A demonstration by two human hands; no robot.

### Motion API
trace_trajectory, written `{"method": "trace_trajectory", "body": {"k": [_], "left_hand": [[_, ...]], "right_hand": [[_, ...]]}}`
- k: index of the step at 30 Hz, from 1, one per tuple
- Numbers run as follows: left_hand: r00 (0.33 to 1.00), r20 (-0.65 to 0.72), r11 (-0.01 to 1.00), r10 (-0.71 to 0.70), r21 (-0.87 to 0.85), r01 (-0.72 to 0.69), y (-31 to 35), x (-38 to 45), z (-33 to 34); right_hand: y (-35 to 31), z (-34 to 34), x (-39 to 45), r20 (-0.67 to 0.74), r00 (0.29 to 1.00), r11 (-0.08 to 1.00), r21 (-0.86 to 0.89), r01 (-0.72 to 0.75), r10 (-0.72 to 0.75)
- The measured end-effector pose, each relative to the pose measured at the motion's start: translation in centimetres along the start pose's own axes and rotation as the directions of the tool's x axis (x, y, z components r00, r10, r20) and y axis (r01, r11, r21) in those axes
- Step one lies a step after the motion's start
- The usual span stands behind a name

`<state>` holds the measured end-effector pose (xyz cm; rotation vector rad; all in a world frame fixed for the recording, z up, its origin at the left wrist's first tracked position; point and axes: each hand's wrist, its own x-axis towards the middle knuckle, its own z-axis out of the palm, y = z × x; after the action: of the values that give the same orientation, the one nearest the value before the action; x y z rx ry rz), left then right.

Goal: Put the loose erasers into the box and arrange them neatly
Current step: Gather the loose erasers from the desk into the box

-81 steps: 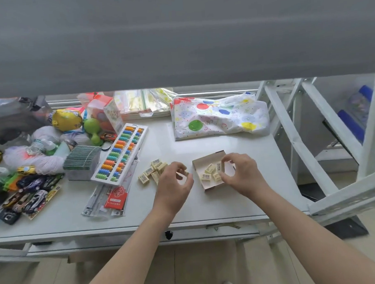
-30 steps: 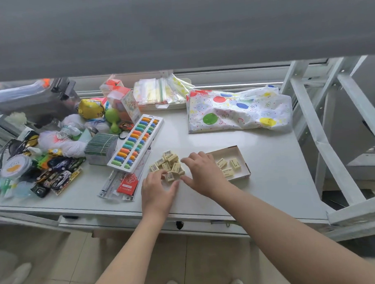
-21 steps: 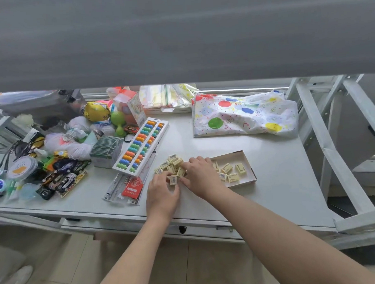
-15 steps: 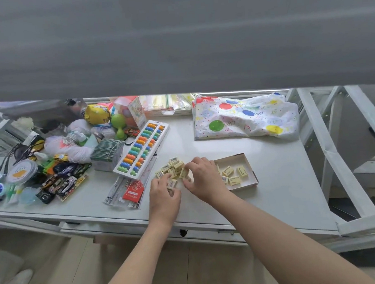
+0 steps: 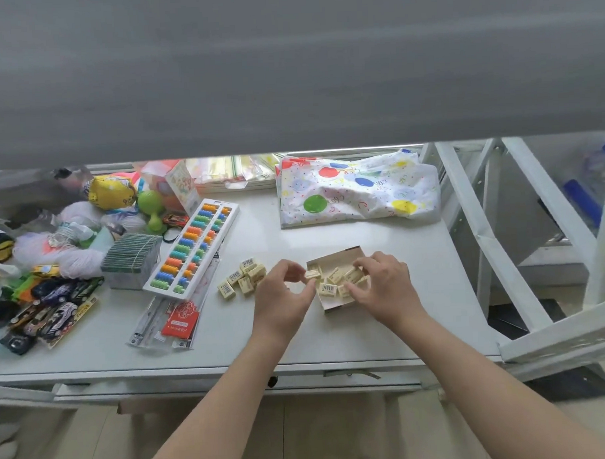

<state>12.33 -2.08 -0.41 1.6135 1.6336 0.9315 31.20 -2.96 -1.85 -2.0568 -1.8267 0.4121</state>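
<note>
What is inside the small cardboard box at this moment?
The box holds several cream erasers, lying unevenly. The right hand covers its right part, so a full count is impossible. The left hand pinches one eraser at its left edge.

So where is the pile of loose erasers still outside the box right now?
In the head view, the loose erasers lie on the table left of the box, just beyond the left hand and right of the abacus.

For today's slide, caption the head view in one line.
Left hand pinches an eraser at the cardboard box; right hand arranges erasers inside.
</note>
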Motion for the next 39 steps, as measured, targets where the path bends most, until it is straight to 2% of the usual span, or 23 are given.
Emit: {"method": "trace_trajectory", "body": {"k": [5, 9, 15, 21, 25, 33, 39], "left_hand": [[0.992, 0.088, 0.987, 0.085, 0.128, -0.096, 0.8, 2.1, 2.8], [0.981, 0.15, 0.972, 0.124, 0.18, -0.15, 0.8, 3.5, 4.3], [0.958, 0.184, 0.918, 0.219, 0.294, -0.266, 0.7, 3.8, 5.0], [0.921, 0.222, 0.758, 0.321, 0.522, -0.39, 0.7, 3.6, 5.3], [0.921, 0.218, 0.72, 0.322, 0.575, -0.388, 0.7, 3.4, 5.4], [0.954, 0.151, 0.7, 0.259, 0.651, -0.293, 1.1, 2.9, 5.8], [0.968, 0.142, 0.679, 0.205, 0.692, -0.245, 1.5, 2.6, 5.5]], "right_hand": [[0.8, -1.0, -0.8, -0.011, 1.0, 0.986, -0.167, 0.022, -0.025], [0.8, -2.1, -1.0, 0.051, 0.999, 0.961, -0.276, 0.003, 0.011], [1.0, -3.0, -0.7, 0.114, 0.991, 0.969, -0.244, -0.039, 0.068], [1.4, -2.8, -0.6, 0.089, 0.996, 0.973, -0.228, 0.023, -0.003], [1.5, -2.9, -0.5, 0.107, 0.994, 0.97, -0.238, 0.054, -0.029], [2.4, -2.5, -0.6, 0.129, 0.987, 0.967, -0.221, 0.123, -0.096], [2.6, -2.6, -1.0, 0.16, 0.982, 0.988, -0.104, 0.115, -0.097]]}}
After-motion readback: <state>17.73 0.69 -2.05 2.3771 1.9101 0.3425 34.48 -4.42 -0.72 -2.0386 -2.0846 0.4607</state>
